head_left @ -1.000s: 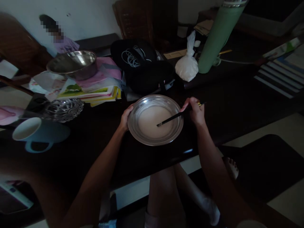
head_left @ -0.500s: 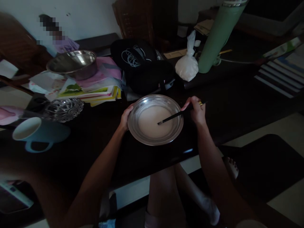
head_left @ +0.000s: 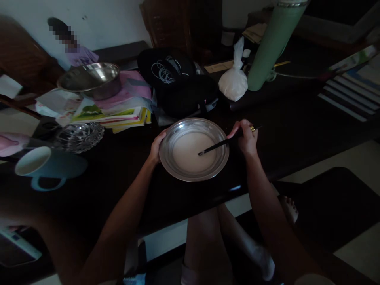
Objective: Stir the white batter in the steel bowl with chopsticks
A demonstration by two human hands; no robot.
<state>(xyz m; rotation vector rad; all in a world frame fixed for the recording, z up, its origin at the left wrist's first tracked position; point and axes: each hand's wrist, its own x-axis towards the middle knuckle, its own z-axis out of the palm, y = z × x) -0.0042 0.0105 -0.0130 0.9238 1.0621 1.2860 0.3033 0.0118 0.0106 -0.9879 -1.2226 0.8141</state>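
Observation:
A shiny metal bowl (head_left: 194,177) stands on the dark table in front of me, with a pale, milky liquid (head_left: 190,152) in it. My left hand (head_left: 157,146) is closed on the bowl's left rim. In my right hand (head_left: 247,136), at the bowl's right side, are slim black chopsticks (head_left: 215,146) with gold bands near the upper end. They slant over the right rim, and their tips reach the liquid near its middle. In the dim light I cannot make out clearly whether both sticks lie together.
A tied bag of white powder (head_left: 233,85) and a green flask (head_left: 276,43) stand behind. Leftward are a blue mug (head_left: 44,166), glass dish (head_left: 80,136), and second metal bowl (head_left: 95,81) on books. Another person's arm (head_left: 56,241) is at lower left, near a phone-like device (head_left: 19,245).
The chopstick tips have shifted very slightly to the right in the liquid, and my right hand has moved a little with them. My left hand stays on the rim.

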